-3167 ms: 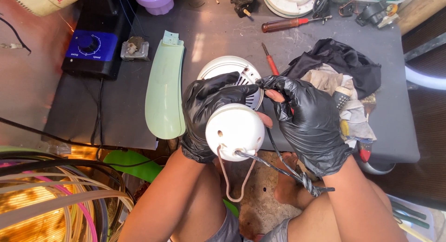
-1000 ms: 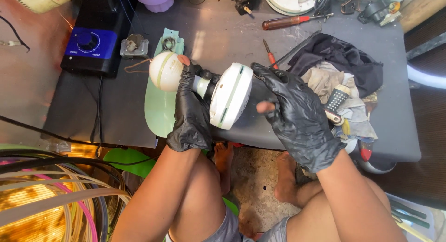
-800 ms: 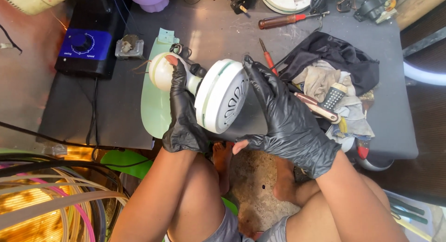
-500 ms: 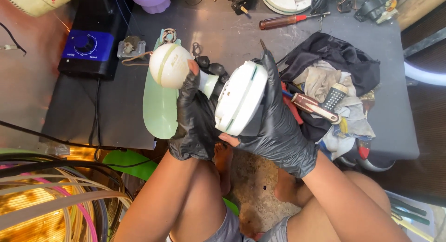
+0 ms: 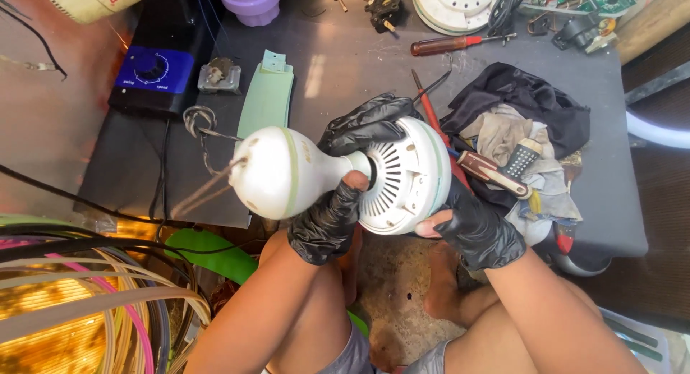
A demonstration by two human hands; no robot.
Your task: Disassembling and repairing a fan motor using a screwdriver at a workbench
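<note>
- The fan motor [image 5: 345, 173] is held in both gloved hands above the near edge of the surface [image 5: 345, 65]. The grip of the left hand [image 5: 327, 219] is wrapped tight about the narrow neck between the rounded white housing and the vented round casing.
- The grip of the right hand [image 5: 467, 227] is closed on the lower right rim of the vented casing. Further black-gloved fingers [image 5: 366, 119] are curled over the top of the casing; which hand they belong to cannot be told for certain.
- For a sound turn of the part, the neck should be kept firmly clasped while the casing is supported at its rim, so that the weight is not carried by the thin wire [image 5: 205, 126] trailing from the housing.
- The wire should be kept free of the pale green blade [image 5: 262, 101] lying just behind the housing.
- The red-handled screwdriver [image 5: 431, 115] and the pile of rags [image 5: 517, 122] lie just beside the casing; contact with them is best avoided, in case tools are swept off the edge.
- Compared with the picture half a second earlier, the motor has been tipped so that its vented face is shown to the camera, and the right hand has shifted from covering the casing to gripping its lower rim.
</note>
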